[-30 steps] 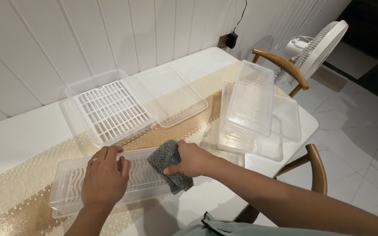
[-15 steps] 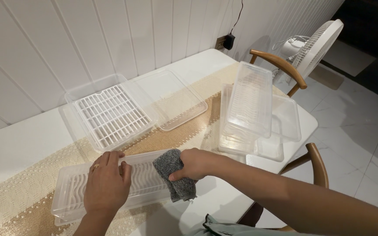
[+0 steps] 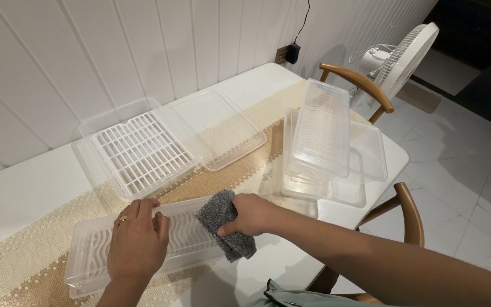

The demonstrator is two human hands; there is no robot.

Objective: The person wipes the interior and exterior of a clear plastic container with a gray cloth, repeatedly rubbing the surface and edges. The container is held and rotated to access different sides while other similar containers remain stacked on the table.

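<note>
No packages, labels, signs or screens show anywhere in view. The things on the surface (image 3: 41, 187) are plain clear plastic containers and lids without any sticker or print, and the white panelled wall behind it carries no sign.

Clear glossy plastic tray (image 3: 89, 258); fuzzy grey cloth (image 3: 223, 224); woven beige runner (image 3: 24, 256)

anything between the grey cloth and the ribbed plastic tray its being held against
Nothing visible. The right hand holds the grey cloth directly against the ribbed tray, while the left hand lies flat on the tray.
</note>
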